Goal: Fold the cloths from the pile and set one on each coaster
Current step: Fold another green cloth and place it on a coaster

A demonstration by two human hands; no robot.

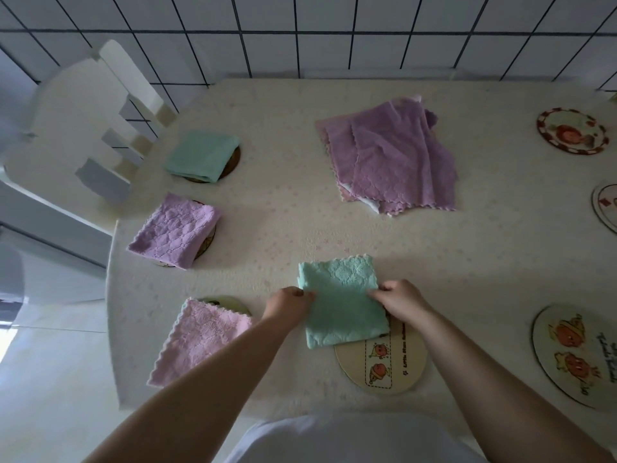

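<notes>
A folded green cloth (340, 305) lies in front of me, its near edge over the top of a round cream coaster (384, 365). My left hand (288, 304) pinches its left edge and my right hand (399, 300) pinches its right edge. A pile of purple cloths (390, 155) lies unfolded at the back of the table. On the left, three folded cloths each sit on a coaster: a green one (202, 155), a purple one (175, 230) and a pink one (200, 339).
Three bare coasters lie along the right side: a red-rimmed one (571, 131), one cut by the frame edge (606, 205) and a large one (574, 354). A white chair (83, 128) stands at the table's left. The tiled wall (300, 35) runs behind.
</notes>
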